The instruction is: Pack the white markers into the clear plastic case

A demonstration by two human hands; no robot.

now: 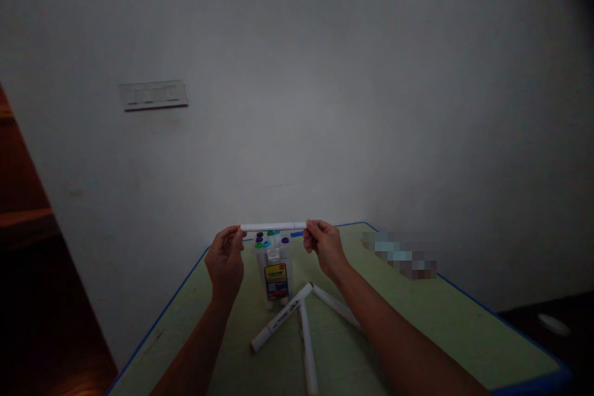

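Note:
A white marker pen (273,227) is stretched level between my two hands, above the table. My left hand (226,262) pinches its orange-tipped left end. At the other end, the fingers of my right hand (326,245) close on the pen. Behind and below it stands a clear plastic marker case (276,272) with a yellow and dark label; several markers with purple, green, blue and black ends stick up in it. Three white markers lie on the table: one slanting (281,318), one pointing toward me (307,346), and one (336,306) partly behind my right forearm.
The green table (417,328) has a blue edge and reaches back to a grey wall (297,86). A pixelated patch (399,255) covers something at the right edge. A switch panel (154,95) is on the wall at left. A dark opening lies far left.

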